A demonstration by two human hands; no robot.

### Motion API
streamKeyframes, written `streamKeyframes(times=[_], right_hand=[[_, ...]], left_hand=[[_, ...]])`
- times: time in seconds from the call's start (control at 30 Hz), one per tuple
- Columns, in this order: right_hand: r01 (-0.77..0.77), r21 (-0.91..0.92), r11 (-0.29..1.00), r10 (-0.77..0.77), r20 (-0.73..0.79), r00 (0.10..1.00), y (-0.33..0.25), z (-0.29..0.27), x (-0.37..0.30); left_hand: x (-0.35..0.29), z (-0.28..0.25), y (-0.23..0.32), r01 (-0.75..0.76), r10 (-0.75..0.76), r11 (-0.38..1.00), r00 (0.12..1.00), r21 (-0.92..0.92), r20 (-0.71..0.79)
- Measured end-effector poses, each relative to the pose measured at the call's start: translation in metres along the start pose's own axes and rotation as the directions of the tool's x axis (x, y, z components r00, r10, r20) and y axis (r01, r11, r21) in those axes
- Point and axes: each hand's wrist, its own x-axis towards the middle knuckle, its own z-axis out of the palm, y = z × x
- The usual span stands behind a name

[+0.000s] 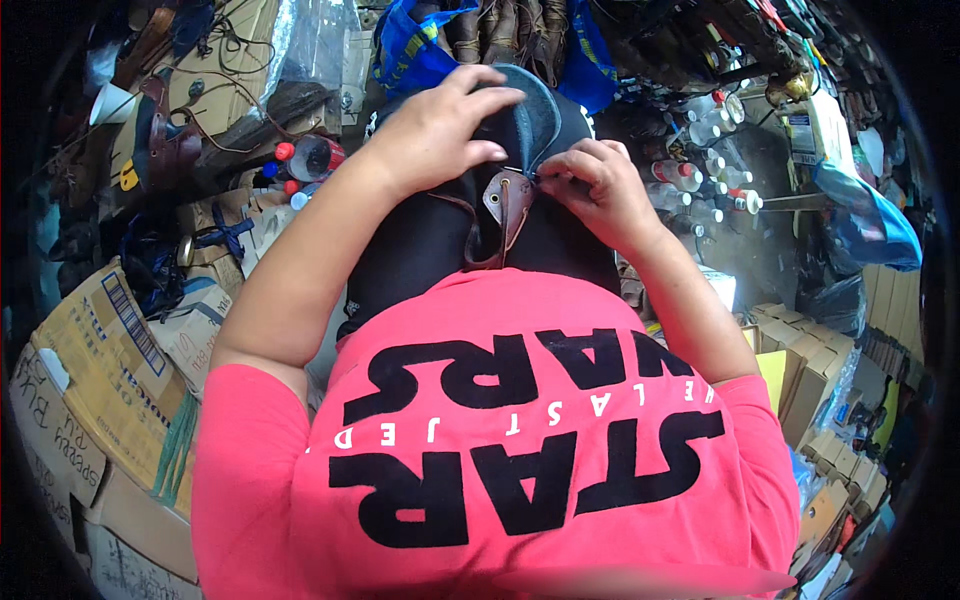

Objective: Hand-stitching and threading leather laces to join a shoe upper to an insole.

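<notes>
A dark blue-grey curved piece (538,110), shaped like a shoe part, lies over my lap. Just below it hangs a brown leather piece (508,205) with metal eyelets and a strap. My left hand (440,130) is at the left side of the blue-grey piece, its fingers and thumb spread apart, fingertips close to or touching its edge. On the other side, the fingers of my right hand (600,185) are pinched together by the piece's lower right edge. Whatever sits between those fingertips is too small to make out.
Several plastic bottles (705,185) stand at the right; more bottles (310,158) lie at the left. A blue bag (415,55) and brown shoe-shaped forms (510,30) are ahead. Cardboard boxes (110,340) pile up at the left, with cartons (800,360) at the right.
</notes>
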Motion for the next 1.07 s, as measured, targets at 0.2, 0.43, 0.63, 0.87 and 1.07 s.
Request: streamKeyframes(times=[0.2,0.43,0.63,0.87,1.07], right_hand=[[-0.062,-0.042,0.997,0.064,0.027,0.998,-0.005,0.0,-0.005],[0.01,-0.173,0.985,-0.012,-0.007,1.0,-0.013,0.01,-0.012],[0.066,-0.3,0.952,-0.098,-0.093,0.991,-0.021,0.014,-0.021],[0.026,-0.206,0.978,-0.029,-0.008,1.0,-0.017,0.005,-0.015],[-0.058,-0.104,0.993,0.078,0.207,0.975,0.001,-0.012,-0.001]], left_hand=[[-0.034,-0.045,-0.029,0.169,-0.18,0.974,0.982,0.153,0.064],[-0.06,-0.064,-0.052,0.394,-0.36,0.87,0.918,0.296,-0.163],[-0.073,-0.012,0.02,0.201,-0.199,0.98,0.965,-0.006,-0.169],[-0.059,0.006,0.018,0.137,-0.013,0.858,0.969,0.495,-0.247],[-0.044,0.006,0.009,0.052,-0.046,0.998,0.989,0.036,-0.137]])
